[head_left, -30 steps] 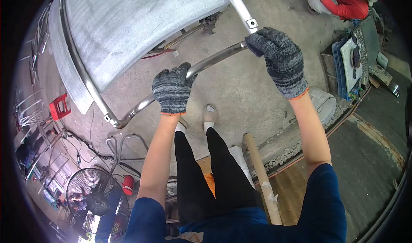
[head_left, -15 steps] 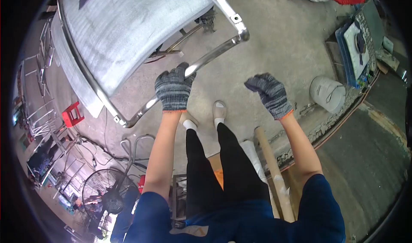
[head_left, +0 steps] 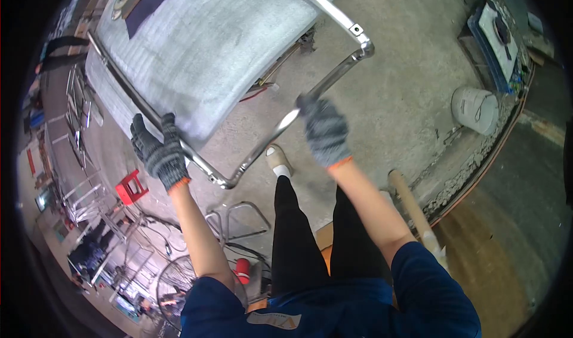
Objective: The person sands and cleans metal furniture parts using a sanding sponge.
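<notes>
A bent, shiny metal tube frame (head_left: 287,120) lies across the padded grey-white work surface (head_left: 197,57), its near end jutting over the floor. My left hand (head_left: 161,156), in a grey knit glove with an orange cuff, rests at the frame's left side tube with its fingers spread apart. On the near cross tube, my gloved right hand (head_left: 326,132) is closed around the metal, slightly blurred. A small hole shows in the frame near its right corner.
A red stool (head_left: 131,187) stands at left, with a fan (head_left: 176,287) below it. At right are a white bucket (head_left: 474,110) and a cardboard tube (head_left: 412,203). Another person's dark-clad legs (head_left: 62,51) show at far left.
My left hand has left the cross tube and moved to the left side tube, its fingers spreading. My right hand has come left onto the cross tube. The view has shifted.
</notes>
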